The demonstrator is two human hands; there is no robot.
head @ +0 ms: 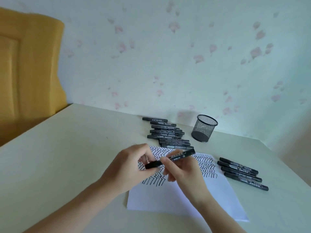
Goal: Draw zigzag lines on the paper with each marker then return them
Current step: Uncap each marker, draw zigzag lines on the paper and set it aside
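Observation:
A white paper [188, 199] lies on the table, its far half covered with black zigzag lines. Above it my right hand [183, 172] grips the barrel of a black marker [181, 154]. My left hand [127, 165] pinches the marker's cap [153, 164] at its left end. Whether the cap is seated on the marker or just off it cannot be told. A row of several black markers [168, 133] lies behind the paper. Another group of several markers [242, 174] lies to the right of the paper.
A black mesh pen cup [204, 128] stands at the back near the floral wall. The cream table [67, 157] stretches to the left and front. A yellow wooden panel [28, 64] rises at the far left.

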